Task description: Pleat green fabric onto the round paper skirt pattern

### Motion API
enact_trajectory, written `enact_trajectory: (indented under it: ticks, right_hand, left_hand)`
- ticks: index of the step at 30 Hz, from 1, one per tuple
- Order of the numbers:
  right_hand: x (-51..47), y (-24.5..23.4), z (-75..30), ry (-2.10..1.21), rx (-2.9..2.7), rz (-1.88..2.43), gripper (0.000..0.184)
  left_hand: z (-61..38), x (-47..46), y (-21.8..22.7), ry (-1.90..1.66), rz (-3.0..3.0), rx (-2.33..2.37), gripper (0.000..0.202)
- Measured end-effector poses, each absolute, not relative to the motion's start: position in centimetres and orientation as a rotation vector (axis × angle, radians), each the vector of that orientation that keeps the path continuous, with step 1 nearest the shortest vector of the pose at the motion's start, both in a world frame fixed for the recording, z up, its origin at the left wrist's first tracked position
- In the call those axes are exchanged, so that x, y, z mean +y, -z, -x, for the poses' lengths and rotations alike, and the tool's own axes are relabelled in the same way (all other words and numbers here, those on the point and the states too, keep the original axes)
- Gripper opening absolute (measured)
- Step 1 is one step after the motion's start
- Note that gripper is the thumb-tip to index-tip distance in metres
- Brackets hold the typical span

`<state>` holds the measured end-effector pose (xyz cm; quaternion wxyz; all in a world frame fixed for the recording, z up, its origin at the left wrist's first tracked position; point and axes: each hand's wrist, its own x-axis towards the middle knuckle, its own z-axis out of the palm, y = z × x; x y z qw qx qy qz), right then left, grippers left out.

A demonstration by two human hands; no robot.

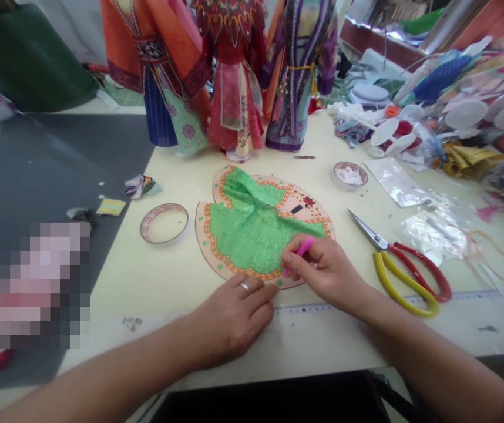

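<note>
A green, round fabric piece [252, 235] with a pink and orange patterned border lies on the pale table, its upper part folded and wrinkled. My left hand [237, 317], a ring on one finger, rests palm down with its fingers stretched against the fabric's near edge. My right hand [322, 267] is closed around a slim pink tool [303, 247] at the lower right of the fabric. The tool's lower end points down at the border; its exact kind is not clear. A ruler [298, 309] lies just below the fabric, partly beneath my right arm.
Scissors [382, 244] with red and yellow handles lie to the right. A tape roll [164, 223] sits left, and a smaller ring [350, 175] with white bits at upper right. Dressed dolls [237, 88] stand behind. Plastic bags [437, 229] and piled materials [463, 117] crowd the right.
</note>
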<state>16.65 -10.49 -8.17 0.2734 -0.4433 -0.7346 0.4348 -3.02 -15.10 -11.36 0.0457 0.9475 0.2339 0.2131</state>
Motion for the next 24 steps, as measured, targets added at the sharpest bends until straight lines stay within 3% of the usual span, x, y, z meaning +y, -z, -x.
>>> enact_trajectory:
  ticks: [24]
  right_hand:
    - [-10.22,8.12,-16.81,-1.079,-1.939,1.213,0.019]
  left_hand:
    - [2.89,-15.15,11.64,-0.724,-2.916,0.736,0.014]
